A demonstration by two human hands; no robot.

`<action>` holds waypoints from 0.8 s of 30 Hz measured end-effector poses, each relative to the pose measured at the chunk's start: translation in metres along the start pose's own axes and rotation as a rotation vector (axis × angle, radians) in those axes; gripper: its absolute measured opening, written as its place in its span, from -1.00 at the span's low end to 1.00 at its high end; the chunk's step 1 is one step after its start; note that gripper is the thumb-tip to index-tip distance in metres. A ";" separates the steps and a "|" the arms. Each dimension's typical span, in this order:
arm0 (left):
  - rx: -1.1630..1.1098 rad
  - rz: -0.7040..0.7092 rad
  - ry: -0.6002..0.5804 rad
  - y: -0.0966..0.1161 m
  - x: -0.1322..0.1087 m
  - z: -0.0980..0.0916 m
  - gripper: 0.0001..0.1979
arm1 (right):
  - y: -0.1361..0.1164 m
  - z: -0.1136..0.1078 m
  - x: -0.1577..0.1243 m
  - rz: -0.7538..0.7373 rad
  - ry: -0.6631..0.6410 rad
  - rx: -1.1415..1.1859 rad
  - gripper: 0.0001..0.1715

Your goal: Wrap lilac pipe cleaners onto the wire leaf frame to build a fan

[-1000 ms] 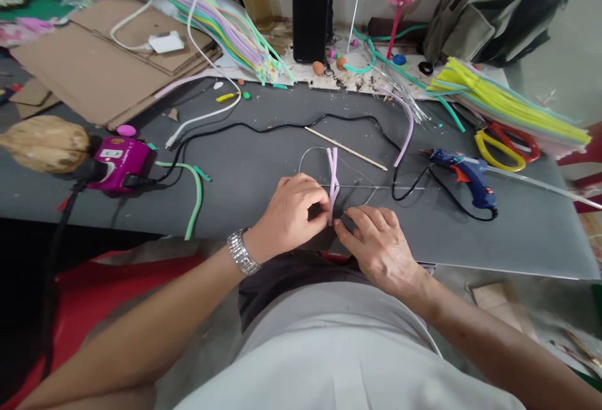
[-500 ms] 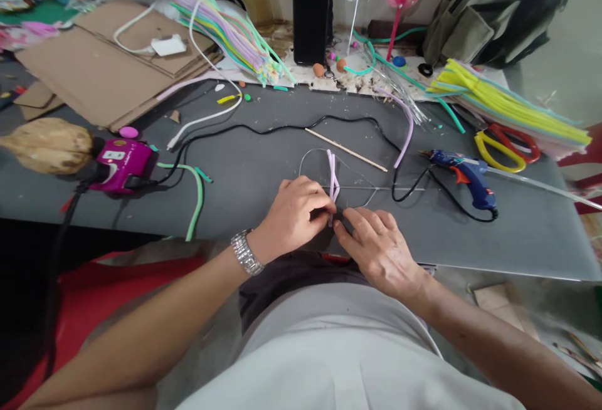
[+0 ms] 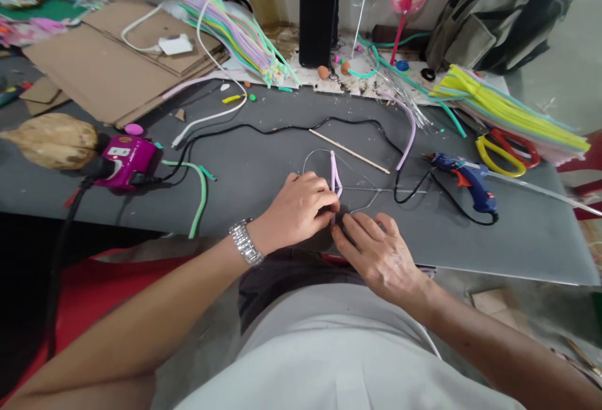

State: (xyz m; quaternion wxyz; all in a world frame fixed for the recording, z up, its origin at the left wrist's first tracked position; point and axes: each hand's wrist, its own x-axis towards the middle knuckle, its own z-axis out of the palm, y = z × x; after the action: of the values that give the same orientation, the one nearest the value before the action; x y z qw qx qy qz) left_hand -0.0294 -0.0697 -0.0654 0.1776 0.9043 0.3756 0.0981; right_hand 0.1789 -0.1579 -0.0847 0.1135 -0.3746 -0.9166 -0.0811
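A lilac pipe cleaner, folded into a narrow loop, stands across a thin wire frame on the grey table. My left hand, with a metal watch on the wrist, pinches the pipe cleaner between thumb and fingertips. Opposite it, my right hand rests at the table's front edge, fingers bent and apart, its thumb tip at the pipe cleaner's lower end. The fingers partly hide that end. A wooden stick lies just beyond the wire.
On the right are a blue glue gun, scissors and a yellow pipe cleaner bundle. A black cord crosses the table from a purple power adapter. Behind stand a phone and a backpack.
The view has shifted slightly. Both hands stay at the lilac pipe cleaner, with only small finger movements; the left fingers have moved slightly over it.
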 end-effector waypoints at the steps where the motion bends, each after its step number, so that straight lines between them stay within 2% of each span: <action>1: 0.000 0.001 -0.018 0.000 0.001 -0.001 -0.94 | 0.000 -0.001 0.000 0.005 -0.014 -0.001 -0.61; 6: 0.031 0.047 -0.077 -0.001 0.006 -0.007 -0.94 | -0.002 -0.003 0.002 0.022 -0.051 0.001 -0.61; 13: 0.082 0.144 -0.050 -0.006 0.009 -0.006 -0.90 | -0.004 -0.004 0.004 0.032 -0.061 -0.014 -0.60; 24: 0.041 0.134 -0.057 -0.006 0.009 -0.006 -0.88 | -0.005 -0.005 0.008 0.150 -0.056 0.117 -0.63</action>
State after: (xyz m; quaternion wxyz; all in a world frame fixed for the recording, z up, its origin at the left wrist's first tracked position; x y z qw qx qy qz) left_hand -0.0287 -0.0575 -0.0623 0.1625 0.9333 0.3111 0.0763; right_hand 0.1707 -0.1571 -0.0777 0.1155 -0.4371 -0.8920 -0.0083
